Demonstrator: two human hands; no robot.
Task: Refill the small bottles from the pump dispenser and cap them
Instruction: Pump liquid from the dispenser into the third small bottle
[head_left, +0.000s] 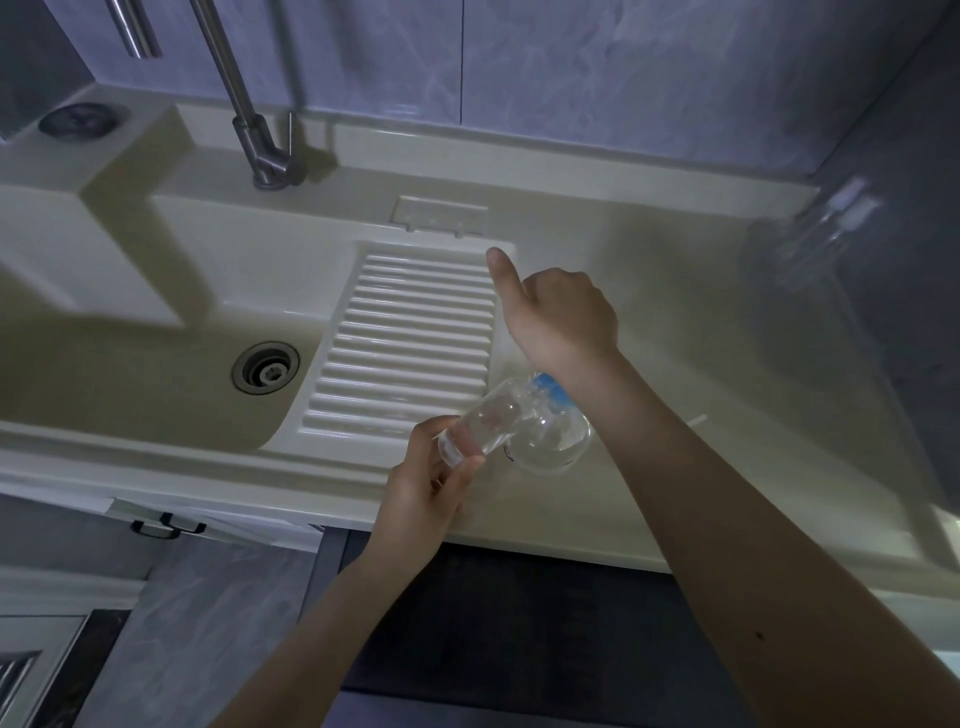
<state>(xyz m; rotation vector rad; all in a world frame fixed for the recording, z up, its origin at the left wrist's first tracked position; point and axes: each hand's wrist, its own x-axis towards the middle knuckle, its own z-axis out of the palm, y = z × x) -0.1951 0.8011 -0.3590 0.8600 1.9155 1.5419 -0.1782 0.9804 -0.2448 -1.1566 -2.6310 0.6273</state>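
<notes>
My left hand (431, 488) grips a small clear bottle (470, 434), tilted with its mouth toward the pump dispenser (553, 436). The dispenser is a clear round bottle with a blue label, standing on the pale counter (649, 467) just right of the ribbed washboard. My right hand (563, 317) is above the dispenser with its fingers curled down and the thumb sticking out to the upper left. The pump head is hidden under that hand and wrist. No caps are visible.
Another clear bottle (826, 244), blurred, stands at the counter's far right by the wall. The sink basin with its drain (266, 367) lies to the left, beside the ribbed washboard (410, 338). A metal faucet (260, 150) rises at the back.
</notes>
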